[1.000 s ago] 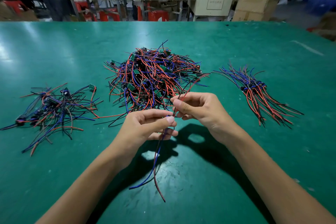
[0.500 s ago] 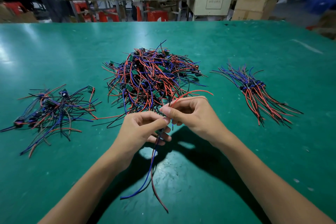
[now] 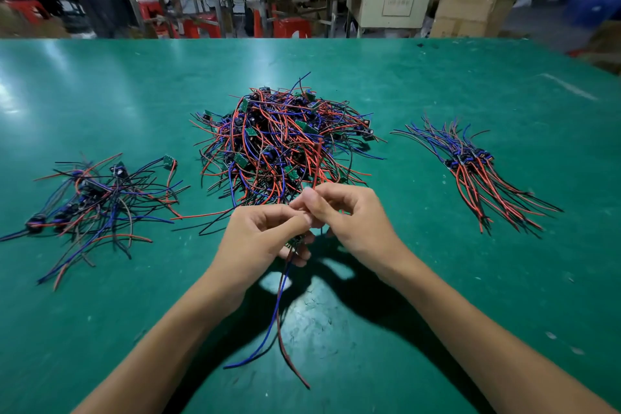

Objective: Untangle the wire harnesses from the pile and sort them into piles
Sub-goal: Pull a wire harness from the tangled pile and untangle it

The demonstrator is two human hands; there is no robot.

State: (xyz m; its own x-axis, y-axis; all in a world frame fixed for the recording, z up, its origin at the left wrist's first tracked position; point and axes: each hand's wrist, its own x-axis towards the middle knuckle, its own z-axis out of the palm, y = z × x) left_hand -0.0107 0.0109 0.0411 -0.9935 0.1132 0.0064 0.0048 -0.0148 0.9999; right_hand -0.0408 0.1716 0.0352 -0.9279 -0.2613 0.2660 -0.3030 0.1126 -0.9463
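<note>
Two bare hands meet above the near middle of a green surface (image 3: 100, 84). The left hand (image 3: 258, 239) curls round one wire harness (image 3: 285, 282), whose blue and red leads hang toward the near edge. The right hand (image 3: 349, 218) pinches a red lead that rises from between the fingertips. A second ago that lead arced loosely rightward; now it stands nearly straight, drawn free of the tangled pile (image 3: 285, 138) at the surface's centre. The harness looks separated and ready for sorting. The loose pile (image 3: 97, 202) toward the left edge and the neat bundle (image 3: 477, 171) toward the right edge lie unchanged.
</note>
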